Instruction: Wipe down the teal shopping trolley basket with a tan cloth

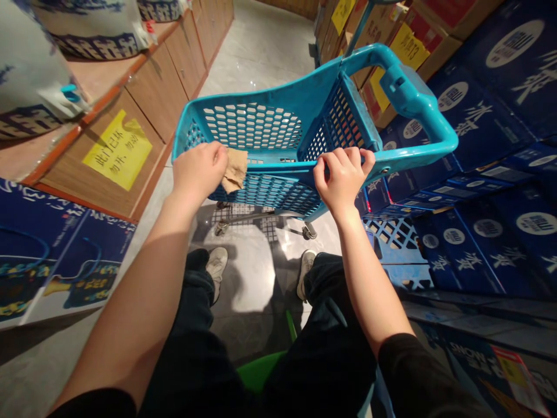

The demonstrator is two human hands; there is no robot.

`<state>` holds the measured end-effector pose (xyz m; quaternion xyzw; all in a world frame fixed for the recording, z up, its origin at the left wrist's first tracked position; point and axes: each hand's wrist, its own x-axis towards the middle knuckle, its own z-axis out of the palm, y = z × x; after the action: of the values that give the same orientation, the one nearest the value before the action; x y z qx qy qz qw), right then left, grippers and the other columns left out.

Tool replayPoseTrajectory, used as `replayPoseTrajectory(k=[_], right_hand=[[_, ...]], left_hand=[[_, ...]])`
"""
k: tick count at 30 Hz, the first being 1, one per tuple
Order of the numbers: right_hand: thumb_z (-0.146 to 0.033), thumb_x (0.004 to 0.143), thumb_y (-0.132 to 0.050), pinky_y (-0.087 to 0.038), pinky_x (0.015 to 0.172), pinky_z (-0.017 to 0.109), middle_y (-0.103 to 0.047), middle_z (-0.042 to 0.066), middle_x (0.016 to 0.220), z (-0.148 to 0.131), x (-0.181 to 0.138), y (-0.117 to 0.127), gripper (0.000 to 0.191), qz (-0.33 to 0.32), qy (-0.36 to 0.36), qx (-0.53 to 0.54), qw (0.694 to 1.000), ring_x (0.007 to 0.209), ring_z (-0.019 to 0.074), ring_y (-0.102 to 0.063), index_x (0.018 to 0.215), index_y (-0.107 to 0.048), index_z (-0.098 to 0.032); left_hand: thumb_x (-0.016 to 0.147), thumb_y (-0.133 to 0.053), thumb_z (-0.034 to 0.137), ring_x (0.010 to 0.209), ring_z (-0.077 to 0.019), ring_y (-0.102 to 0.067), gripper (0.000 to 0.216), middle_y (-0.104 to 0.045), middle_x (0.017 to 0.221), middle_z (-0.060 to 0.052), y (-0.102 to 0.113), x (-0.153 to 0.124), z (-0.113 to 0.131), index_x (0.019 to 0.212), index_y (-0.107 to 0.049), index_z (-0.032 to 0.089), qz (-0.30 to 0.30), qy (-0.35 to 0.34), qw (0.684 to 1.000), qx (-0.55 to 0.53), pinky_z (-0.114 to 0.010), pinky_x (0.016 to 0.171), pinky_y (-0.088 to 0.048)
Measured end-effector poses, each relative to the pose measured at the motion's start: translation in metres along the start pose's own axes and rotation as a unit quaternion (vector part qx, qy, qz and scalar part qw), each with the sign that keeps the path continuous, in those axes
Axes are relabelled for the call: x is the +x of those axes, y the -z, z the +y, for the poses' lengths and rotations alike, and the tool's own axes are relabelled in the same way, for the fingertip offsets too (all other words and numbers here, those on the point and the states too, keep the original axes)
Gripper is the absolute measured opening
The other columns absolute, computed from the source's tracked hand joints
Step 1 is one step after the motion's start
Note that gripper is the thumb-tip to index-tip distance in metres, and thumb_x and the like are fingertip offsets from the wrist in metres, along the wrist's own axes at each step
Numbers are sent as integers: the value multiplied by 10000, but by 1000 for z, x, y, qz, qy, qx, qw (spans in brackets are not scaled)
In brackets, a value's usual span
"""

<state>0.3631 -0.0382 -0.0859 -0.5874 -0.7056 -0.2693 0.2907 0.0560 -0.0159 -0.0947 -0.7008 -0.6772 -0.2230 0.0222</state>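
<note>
A blue plastic shopping cart [261, 125] stands tilted in front of me in a narrow aisle, its basket empty. My left hand [199, 169] is closed on a tan cloth [235, 169] and presses it against the cart's near rim. My right hand [343, 174] is wrapped round the near rim close to the cart's blue handle [413, 98]. Below, my legs in dark trousers and my two shoes show on the glossy floor.
Wooden cabinets [143, 98] with a yellow notice [116, 149] line the left, sacks on top. Stacked blue cartons [478, 174] fill the right; more blue boxes [52, 255] sit at lower left. A blue crate [394, 244] lies by my right leg. The tiled aisle [261, 46] runs ahead.
</note>
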Motion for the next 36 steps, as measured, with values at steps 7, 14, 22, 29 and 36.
replayPoseTrajectory(k=[7,14,22,29,36], right_hand=[[-301,1062,-447,-322,1162,551,-711,36,880,0,0,-1,333,28,-14,2,999,1037,276,-644,875,-717,-242],[-317,1075,-450,-325,1157,540,-715,33,879,6,-1,2,343,17,-5,10,1000,1034,271,-652,877,-720,-244],[-310,1055,-455,-323,1160,557,-721,37,866,4,-1,-1,338,31,-26,18,999,1029,279,-652,859,-722,-240],[-312,1047,-460,-331,1156,556,-722,40,879,8,-1,2,318,11,-19,16,1000,1047,285,-653,880,-722,-244],[-316,1058,-455,-337,1142,548,-727,36,868,7,-3,-1,333,46,-13,2,999,1020,278,-652,860,-712,-242]], left_hand=[[1083,-365,410,1149,-352,-676,430,-752,1162,-135,-11,-24,49,1172,-750,240,41,-147,988,-39,-485,988,-527],[1076,-338,392,1037,-323,-701,421,-767,1019,-111,-6,-8,9,1042,-735,256,34,-65,997,-23,-432,883,-526],[1087,-394,432,1155,-361,-665,409,-752,1169,-137,-11,-29,49,1188,-745,247,42,-145,988,-44,-502,999,-510],[1089,-376,449,1048,-336,-702,411,-773,1035,-109,-4,-11,17,1065,-745,271,10,-69,997,-33,-446,892,-523],[1092,-386,458,1134,-355,-689,439,-766,1141,-139,-4,-26,44,1199,-749,235,11,-118,992,-45,-476,971,-512]])
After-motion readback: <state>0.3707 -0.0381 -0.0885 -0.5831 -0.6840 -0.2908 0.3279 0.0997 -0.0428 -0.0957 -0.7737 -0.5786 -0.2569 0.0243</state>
